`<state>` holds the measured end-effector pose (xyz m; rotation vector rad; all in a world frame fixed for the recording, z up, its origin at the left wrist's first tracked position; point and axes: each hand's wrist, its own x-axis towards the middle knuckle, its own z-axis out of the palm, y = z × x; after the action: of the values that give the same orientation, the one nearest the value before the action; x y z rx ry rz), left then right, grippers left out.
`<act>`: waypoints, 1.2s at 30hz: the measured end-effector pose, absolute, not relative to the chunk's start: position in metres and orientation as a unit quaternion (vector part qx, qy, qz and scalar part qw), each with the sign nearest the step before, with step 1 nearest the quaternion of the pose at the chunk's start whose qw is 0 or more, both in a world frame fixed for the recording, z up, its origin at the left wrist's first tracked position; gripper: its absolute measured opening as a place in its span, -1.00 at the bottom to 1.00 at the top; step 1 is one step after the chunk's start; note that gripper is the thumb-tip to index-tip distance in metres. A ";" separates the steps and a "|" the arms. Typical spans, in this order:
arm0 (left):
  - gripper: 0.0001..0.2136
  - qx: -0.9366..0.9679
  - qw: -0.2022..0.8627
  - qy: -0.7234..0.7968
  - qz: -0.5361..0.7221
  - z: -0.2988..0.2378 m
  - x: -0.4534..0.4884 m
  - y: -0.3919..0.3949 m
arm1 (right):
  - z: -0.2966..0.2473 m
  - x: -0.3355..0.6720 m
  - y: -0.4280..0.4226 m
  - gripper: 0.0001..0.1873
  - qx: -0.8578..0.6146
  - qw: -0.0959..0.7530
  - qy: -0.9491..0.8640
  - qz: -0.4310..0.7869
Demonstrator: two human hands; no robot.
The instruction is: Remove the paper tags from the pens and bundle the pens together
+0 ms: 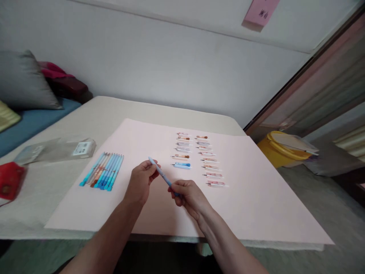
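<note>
A light blue pen (162, 175) slants across the space between my two hands, above the pink sheet. My left hand (142, 177) pinches its upper left end between thumb and fingers. At its lower right end, my right hand (186, 194) is closed around the darker blue part. Left of my hands lies a row of several pens (104, 171) in blue, white and brown, side by side. Beyond my right hand, two columns of opened pen parts are laid out, among them a blue pen piece (181, 165) and a pink pen piece (216, 183).
The pink sheet (256, 213) covers much of the pale table (159, 108). A clear plastic bag (61, 150) with a white label and a red object (11, 180) lie at the left. A yellow bucket (273, 152) stands right of the table, and a white wall (171, 64) rises behind.
</note>
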<state>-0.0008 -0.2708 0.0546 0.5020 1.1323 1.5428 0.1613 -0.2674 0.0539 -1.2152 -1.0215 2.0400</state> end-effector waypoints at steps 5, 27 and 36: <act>-0.82 0.224 0.561 0.464 0.648 0.058 -0.001 -0.271 | 0.050 0.162 -0.266 -0.85 -0.416 0.239 -0.214 0.851; -0.82 0.161 0.596 0.477 0.625 0.059 0.003 -0.274 | 0.067 0.165 -0.268 -0.65 -0.372 0.331 -0.447 0.743; -0.86 0.159 0.643 0.450 0.599 0.062 0.003 -0.275 | 0.062 0.165 -0.270 -0.62 -0.329 0.330 -0.542 0.699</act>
<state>0.0029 -0.2745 0.0619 0.3628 1.0243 1.3656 0.1645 -0.2704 0.0623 -0.8608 -1.4172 1.8284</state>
